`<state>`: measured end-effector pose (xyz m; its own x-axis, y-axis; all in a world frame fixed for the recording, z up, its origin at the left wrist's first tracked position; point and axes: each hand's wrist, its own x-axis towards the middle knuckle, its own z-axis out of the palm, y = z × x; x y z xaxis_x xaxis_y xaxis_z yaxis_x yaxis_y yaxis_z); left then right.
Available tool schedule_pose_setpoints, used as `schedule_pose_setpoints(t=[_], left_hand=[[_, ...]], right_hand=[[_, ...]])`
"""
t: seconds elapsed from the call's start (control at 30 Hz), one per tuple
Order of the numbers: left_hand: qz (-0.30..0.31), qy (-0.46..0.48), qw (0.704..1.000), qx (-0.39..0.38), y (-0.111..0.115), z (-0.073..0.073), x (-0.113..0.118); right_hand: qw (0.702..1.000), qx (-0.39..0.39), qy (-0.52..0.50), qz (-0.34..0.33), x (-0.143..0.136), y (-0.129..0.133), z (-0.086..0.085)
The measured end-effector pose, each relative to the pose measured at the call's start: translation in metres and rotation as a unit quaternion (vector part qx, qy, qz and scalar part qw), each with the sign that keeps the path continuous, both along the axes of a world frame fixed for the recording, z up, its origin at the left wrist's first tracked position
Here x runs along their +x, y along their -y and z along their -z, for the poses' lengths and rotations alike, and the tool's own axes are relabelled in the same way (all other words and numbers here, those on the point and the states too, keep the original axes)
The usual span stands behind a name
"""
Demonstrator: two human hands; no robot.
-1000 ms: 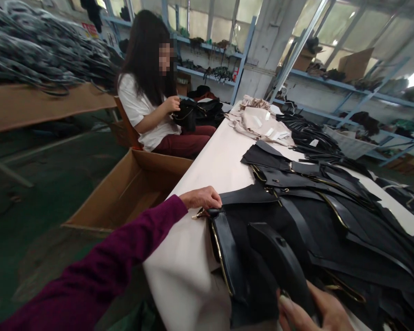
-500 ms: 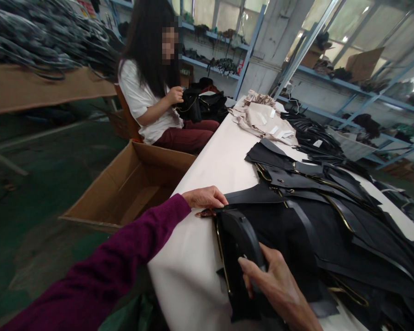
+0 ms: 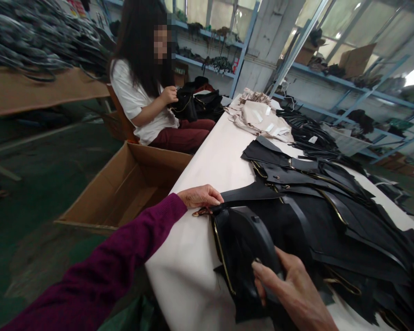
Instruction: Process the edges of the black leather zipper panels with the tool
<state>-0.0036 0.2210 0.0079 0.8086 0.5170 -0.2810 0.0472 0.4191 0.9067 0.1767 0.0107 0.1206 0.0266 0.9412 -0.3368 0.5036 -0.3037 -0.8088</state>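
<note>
A black bag piece (image 3: 236, 243) with a gold zipper (image 3: 220, 250) along its left side lies at the near end of the white table. My left hand (image 3: 202, 196), in a purple sleeve, pinches its upper left corner. Just below those fingers hangs a small brown pull (image 3: 202, 211) with a gold-coloured tip. My right hand (image 3: 290, 282) grips the curved right edge of the same piece, thumb on top and fingers partly hidden behind it. To the right, overlapping black bag panels (image 3: 352, 225) with gold zippers are spread in a layered pile.
Beige fabric pieces (image 3: 257, 117) and black strips (image 3: 310, 133) lie farther along the white table (image 3: 214, 161). A cardboard box (image 3: 100, 193) stands on the floor at its left. Beyond it, a seated person (image 3: 141, 96) handles black pieces. Blue shelves line the back.
My right hand has shifted slightly right and down, drawing the bag piece's curved edge with it, so more of its front shows. The left hand keeps its pinch at the corner.
</note>
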Motion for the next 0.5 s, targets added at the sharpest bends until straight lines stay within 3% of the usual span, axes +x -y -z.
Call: schedule_pose_setpoints(t=[0.17, 0.3, 0.4, 0.5], left_hand=[[0.004, -0.017, 0.998, 0.054, 0.004, -0.001, -0.003], [0.078, -0.078, 0.978, 0.180, 0.007, -0.022, 0.001], [0.133, -0.148, 0.912, 0.360, 0.016, -0.042, 0.024], [0.070, -0.184, 0.824, 0.532, 0.031, -0.048, 0.066]], right_hand=[[0.998, 0.000, -0.057, 0.006, -0.015, -0.010, 0.014], [0.997, 0.023, -0.050, 0.050, 0.005, 0.003, 0.002], [0.997, 0.017, -0.032, 0.074, 0.024, 0.030, -0.006], [0.995, 0.015, -0.012, 0.094, 0.036, 0.055, -0.007]])
